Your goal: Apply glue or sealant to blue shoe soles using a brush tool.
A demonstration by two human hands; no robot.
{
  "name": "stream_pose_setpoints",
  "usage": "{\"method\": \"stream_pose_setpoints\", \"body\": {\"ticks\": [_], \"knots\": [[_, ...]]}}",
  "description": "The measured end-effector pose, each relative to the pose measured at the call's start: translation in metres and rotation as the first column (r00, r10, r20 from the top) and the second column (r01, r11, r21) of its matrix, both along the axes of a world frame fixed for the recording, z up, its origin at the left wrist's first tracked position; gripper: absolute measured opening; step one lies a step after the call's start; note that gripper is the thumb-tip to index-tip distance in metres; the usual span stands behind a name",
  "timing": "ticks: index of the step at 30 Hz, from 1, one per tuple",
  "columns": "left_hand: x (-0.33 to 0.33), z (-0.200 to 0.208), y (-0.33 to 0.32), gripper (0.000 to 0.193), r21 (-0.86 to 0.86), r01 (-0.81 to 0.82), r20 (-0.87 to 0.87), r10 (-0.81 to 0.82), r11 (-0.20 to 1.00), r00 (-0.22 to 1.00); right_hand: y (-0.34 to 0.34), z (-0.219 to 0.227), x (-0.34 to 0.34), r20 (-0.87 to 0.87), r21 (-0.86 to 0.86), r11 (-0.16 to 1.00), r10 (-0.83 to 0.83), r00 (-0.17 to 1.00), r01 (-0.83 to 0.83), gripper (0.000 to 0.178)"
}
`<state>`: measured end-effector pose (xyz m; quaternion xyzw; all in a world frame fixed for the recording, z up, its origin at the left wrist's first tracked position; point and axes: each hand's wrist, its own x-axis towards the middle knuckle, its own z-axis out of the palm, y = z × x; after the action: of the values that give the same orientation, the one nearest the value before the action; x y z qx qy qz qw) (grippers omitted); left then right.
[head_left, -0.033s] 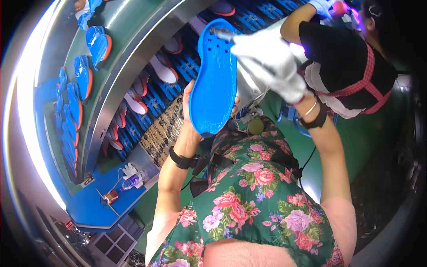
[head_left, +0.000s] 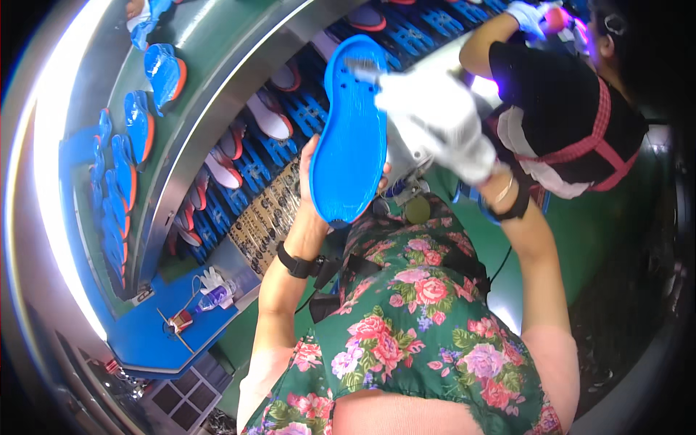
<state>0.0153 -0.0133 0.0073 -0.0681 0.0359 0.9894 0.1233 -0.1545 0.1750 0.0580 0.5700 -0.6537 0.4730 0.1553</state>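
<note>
A blue shoe sole is held up in front of me, its shallow inside facing up and a few small holes near its far end. My bare left hand is closed round it from beneath, with fingertips showing at its right edge. My right hand wears a white glove and is blurred by motion. From its fingers a small brush reaches over the far end of the sole. The bristles seem to touch the surface there. Most of the brush handle is hidden by the glove.
Ahead, a rack carries pale shoe uppers and blue parts. Several blue and orange soles stand along the green conveyor at left. A co-worker is close on the right. A blue table holds a purple-labelled bottle.
The brush has shifted slightly nearer to me across the far end of the sole, and the gloved right hand has moved with it. The sole has dropped a little.
</note>
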Motion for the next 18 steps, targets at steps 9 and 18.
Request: {"method": "stream_pose_setpoints", "body": {"ticks": [9,18], "knots": [[0.011,-0.01,-0.026,0.103,-0.071,-0.111,0.102,0.118,0.991,0.988,0.007,0.027,0.061,0.26,-0.025,0.988,0.156,0.953,-0.155,0.018],[-0.003,0.042,-0.024,0.122,-0.148,-0.271,-0.202,0.239,0.951,0.95,0.048,0.012,0.046,0.84,-0.223,0.964,0.264,0.474,-0.143,0.013]]}}
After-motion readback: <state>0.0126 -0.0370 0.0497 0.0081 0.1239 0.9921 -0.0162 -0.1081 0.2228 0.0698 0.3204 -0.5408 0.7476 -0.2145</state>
